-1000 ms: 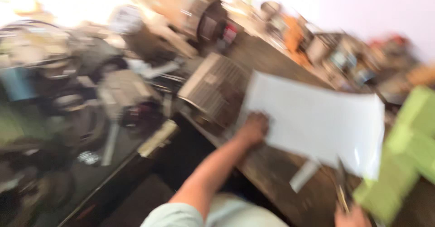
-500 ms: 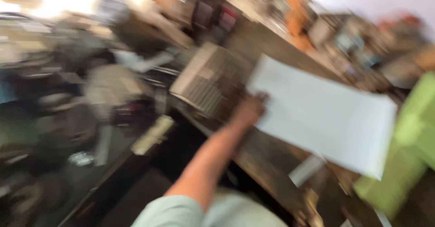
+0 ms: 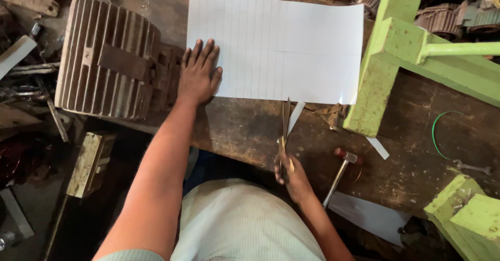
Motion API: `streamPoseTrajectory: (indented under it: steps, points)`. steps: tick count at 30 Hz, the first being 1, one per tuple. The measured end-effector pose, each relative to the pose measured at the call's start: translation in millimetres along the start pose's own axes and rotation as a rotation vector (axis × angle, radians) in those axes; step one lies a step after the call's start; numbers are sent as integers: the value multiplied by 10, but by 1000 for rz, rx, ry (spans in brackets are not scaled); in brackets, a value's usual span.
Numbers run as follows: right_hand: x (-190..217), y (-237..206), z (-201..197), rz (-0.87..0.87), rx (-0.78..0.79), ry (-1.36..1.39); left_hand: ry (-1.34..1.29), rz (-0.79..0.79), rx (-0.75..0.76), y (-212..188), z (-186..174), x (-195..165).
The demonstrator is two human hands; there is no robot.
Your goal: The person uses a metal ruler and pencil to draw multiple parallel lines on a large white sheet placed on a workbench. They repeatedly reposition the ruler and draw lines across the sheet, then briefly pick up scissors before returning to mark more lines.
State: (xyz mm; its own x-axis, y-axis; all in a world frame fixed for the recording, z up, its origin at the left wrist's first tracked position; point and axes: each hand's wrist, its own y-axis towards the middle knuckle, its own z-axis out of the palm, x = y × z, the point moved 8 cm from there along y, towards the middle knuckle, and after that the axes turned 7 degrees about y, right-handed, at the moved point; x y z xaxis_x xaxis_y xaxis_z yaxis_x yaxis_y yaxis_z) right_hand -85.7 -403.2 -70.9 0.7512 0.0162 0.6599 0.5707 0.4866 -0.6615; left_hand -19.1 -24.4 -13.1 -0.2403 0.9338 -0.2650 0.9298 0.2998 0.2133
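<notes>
My view now looks straight down instead of sideways: my left hand (image 3: 198, 74) stays flat on the paper sheet (image 3: 281, 45) at upper centre of the worktop (image 3: 245, 131), my right hand (image 3: 292, 173) clamped on scissors (image 3: 285, 128) reaching its lower edge.

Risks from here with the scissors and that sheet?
1. The left hand pins only one corner of the white sheet, so the far side may shift or the cut may wander.
2. The scissors in the right hand could snag the loose paper strip beside their blades.
</notes>
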Motion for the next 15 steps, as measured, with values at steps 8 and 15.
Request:
streamPoseTrajectory:
  steps: [8,15]
  points:
    - [124,326,46,54,-160,-121,32,28,51,214,106,89]
    - [160,301,165,16,-142,-194,84,-55,54,429,274,113]
